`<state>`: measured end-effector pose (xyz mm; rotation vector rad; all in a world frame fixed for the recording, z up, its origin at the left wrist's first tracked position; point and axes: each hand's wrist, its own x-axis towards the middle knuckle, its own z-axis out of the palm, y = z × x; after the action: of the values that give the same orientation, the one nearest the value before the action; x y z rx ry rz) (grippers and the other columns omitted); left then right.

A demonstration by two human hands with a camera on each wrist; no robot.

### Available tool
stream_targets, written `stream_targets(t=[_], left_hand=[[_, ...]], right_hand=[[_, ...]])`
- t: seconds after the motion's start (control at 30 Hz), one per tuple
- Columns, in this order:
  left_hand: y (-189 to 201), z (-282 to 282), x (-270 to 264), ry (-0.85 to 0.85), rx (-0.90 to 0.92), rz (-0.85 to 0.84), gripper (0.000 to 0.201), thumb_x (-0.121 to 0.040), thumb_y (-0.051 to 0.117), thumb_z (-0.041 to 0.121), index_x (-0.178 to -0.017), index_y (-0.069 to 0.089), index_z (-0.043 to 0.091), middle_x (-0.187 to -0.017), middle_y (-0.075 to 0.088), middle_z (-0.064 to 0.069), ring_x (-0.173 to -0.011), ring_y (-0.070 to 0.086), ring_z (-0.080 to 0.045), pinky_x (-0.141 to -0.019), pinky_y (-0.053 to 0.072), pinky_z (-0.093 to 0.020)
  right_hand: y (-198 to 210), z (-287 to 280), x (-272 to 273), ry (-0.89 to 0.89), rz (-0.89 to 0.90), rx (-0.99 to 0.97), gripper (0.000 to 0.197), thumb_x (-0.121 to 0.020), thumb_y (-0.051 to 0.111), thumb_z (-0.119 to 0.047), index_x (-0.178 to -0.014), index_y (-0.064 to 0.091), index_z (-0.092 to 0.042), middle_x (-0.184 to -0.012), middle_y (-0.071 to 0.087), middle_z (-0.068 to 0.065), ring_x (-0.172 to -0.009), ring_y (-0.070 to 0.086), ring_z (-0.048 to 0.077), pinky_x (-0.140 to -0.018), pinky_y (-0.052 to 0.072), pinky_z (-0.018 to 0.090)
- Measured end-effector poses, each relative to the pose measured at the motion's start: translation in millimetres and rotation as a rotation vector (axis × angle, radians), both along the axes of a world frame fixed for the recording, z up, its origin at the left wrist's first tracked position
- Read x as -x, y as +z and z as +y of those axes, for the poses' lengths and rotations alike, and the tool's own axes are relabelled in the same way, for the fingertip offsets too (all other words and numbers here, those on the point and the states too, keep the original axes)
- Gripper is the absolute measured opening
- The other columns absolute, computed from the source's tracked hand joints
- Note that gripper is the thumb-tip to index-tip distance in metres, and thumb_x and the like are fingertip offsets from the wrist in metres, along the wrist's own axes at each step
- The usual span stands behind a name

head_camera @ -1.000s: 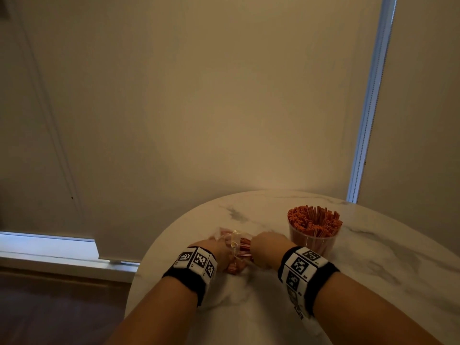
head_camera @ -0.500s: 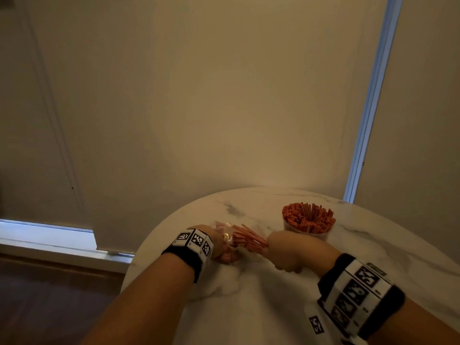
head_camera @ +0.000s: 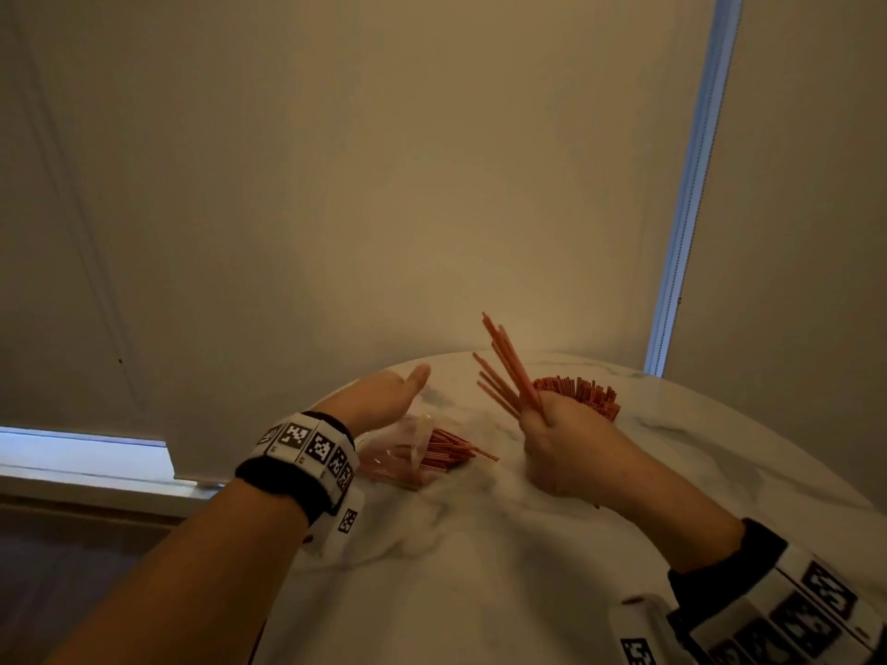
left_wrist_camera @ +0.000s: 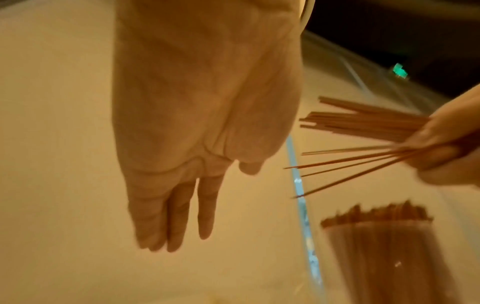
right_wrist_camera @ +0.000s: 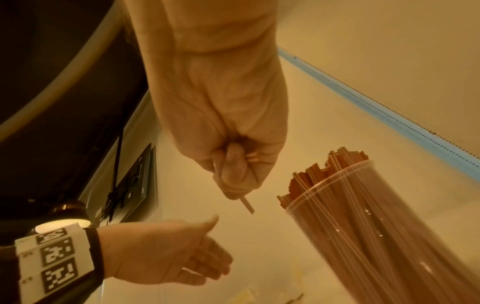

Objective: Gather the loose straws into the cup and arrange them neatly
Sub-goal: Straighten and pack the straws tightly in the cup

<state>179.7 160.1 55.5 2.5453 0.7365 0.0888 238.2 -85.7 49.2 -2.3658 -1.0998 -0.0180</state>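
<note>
Straws (head_camera: 509, 364) thin, orange-red, fanned from right hand (head_camera: 569, 448) fist; left hand (head_camera: 384, 398) fingers straight, holding nothing.

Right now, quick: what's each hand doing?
Left hand: open, fingers straight, holding nothing, raised above the bag of straws.
Right hand: closed, gripping a fanned bunch of straws near the cup.

White marble table (head_camera: 552, 568) with straw-filled cup (head_camera: 583, 395) and straw bag (head_camera: 422, 455).
</note>
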Motion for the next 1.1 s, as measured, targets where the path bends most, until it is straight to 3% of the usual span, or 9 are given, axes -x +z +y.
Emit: stream_targets(t=[0.13,0.23,0.37,0.47,0.57,0.7,0.83,0.93,1.1], left_hand=[[20.5,-32.1,-4.7,-0.128,0.671,-0.274,0.096,-0.084,0.024,0.087,-0.122,0.063,0.009,-0.104,0.078,-0.003,-0.103,0.072,-0.018,-0.096,0.054,-0.036],[29.0,-64.4,-10.4,-0.302,1.019,-0.357,0.100,-0.073,0.036,0.092,-0.111,0.066,0.004,-0.111,0.076,-0.006,-0.112,0.069,-0.021,-0.095,0.052,-0.037],[20.4,-84.5,-30.9,-0.274,1.331,-0.657,0.094,-0.064,0.061,0.078,-0.127,0.050,0.008,-0.113,0.076,-0.008,-0.108,0.072,-0.023,-0.084,0.059,-0.036],[1.9,-82.0,-50.4,-0.242,1.271,-0.805,0.056,-0.090,0.065,0.054,-0.123,0.060,0.009,-0.080,0.070,-0.001,-0.093,0.074,-0.020,-0.075,0.059,-0.030],[-2.8,-78.7,-63.6,-0.190,1.232,-0.876,0.024,-0.106,0.050,0.034,-0.105,0.057,0.012,-0.063,0.055,0.003,-0.074,0.071,-0.017,-0.063,0.057,-0.027],[1.8,-64.0,-76.4,-0.145,1.415,-1.059,0.021,-0.109,0.041,0.030,-0.098,0.049,0.015,-0.061,0.043,0.004,-0.053,0.050,-0.011,-0.065,0.054,-0.029],[3.0,-53.4,-78.0,-0.059,1.573,-1.239,0.030,-0.105,0.047,0.042,-0.087,0.049,0.019,-0.061,0.032,0.006,-0.046,0.027,-0.005,-0.042,0.029,-0.018],[3.7,-57.4,-76.1,-0.048,1.562,-1.289,0.041,-0.099,0.055,0.053,-0.074,0.050,0.021,-0.059,0.029,0.007,-0.045,0.023,-0.005,-0.038,0.022,-0.018],[10.7,-73.7,-72.7,-0.119,1.491,-1.317,0.043,-0.099,0.054,0.054,-0.070,0.049,0.022,-0.058,0.029,0.006,-0.045,0.024,-0.005,-0.038,0.025,-0.019]], right_hand=[[8.4,17.9,0.3,0.036,0.218,-0.293,0.024,-0.104,0.037,-0.038,-0.108,0.056,-0.023,-0.073,0.060,-0.005,-0.059,0.053,0.009,-0.053,0.048,0.028],[14.2,34.6,3.1,0.098,0.311,-0.301,0.026,-0.102,0.037,-0.041,-0.106,0.057,-0.024,-0.069,0.058,-0.004,-0.052,0.050,0.010,-0.050,0.043,0.033],[16.4,46.9,-4.3,0.074,0.400,-0.259,0.026,-0.102,0.038,-0.030,-0.098,0.058,-0.013,-0.069,0.057,0.004,-0.050,0.050,0.014,-0.051,0.045,0.032],[13.7,48.2,-9.5,0.092,0.483,-0.302,0.025,-0.103,0.039,-0.029,-0.093,0.058,-0.017,-0.068,0.063,0.003,-0.043,0.052,0.008,-0.042,0.045,0.024],[12.4,47.3,-16.4,0.137,0.471,-0.264,0.013,-0.101,0.045,-0.027,-0.097,0.057,-0.022,-0.077,0.070,0.003,-0.047,0.060,0.010,-0.045,0.051,0.025],[14.4,42.2,-28.3,0.095,0.406,-0.164,0.015,-0.101,0.050,-0.023,-0.116,0.054,-0.023,-0.086,0.073,-0.004,-0.069,0.072,0.011,-0.064,0.062,0.030],[14.2,36.0,-34.4,0.032,0.402,-0.061,0.017,-0.103,0.047,-0.015,-0.113,0.061,-0.017,-0.082,0.075,-0.004,-0.066,0.071,0.009,-0.060,0.059,0.022],[15.5,40.8,-34.4,-0.030,0.439,-0.148,0.017,-0.102,0.048,-0.010,-0.108,0.065,-0.010,-0.084,0.076,0.005,-0.064,0.071,0.010,-0.056,0.057,0.017],[18.4,40.8,-30.0,-0.030,0.317,-0.070,0.016,-0.098,0.054,-0.021,-0.101,0.069,-0.015,-0.088,0.075,0.001,-0.081,0.073,0.018,-0.083,0.060,0.041]])
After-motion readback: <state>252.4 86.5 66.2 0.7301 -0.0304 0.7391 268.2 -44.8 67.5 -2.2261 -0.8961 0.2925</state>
